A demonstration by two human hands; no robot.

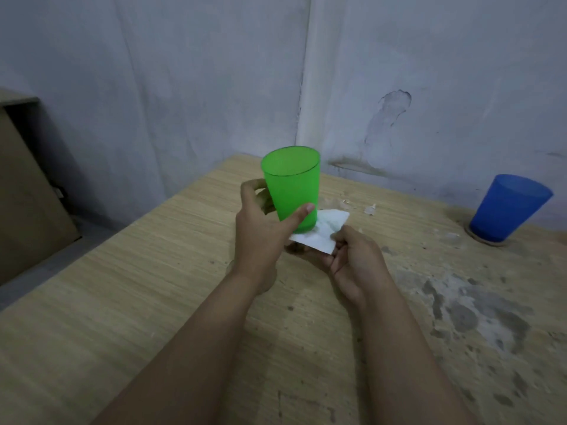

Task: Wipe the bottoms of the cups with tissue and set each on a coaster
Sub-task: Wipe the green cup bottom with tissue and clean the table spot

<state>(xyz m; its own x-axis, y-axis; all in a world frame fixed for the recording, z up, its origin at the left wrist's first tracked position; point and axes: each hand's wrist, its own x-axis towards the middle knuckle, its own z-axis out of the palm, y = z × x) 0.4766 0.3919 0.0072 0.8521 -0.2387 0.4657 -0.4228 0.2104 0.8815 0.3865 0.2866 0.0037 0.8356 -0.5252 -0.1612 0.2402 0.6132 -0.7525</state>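
A green plastic cup (291,185) is held upright above the middle of the table by my left hand (260,231), thumb across its front and fingers behind. Under the cup's bottom lies a folded white tissue (322,234), which my right hand (352,259) holds from below with the palm up. At the far right a blue plastic cup (506,207) stands upright on a round brown coaster (478,239).
The wooden table (138,302) has worn grey patches at the right and small scraps near the back wall. Its left edge drops to the floor, where a brown board (27,191) leans. Walls close the back corner.
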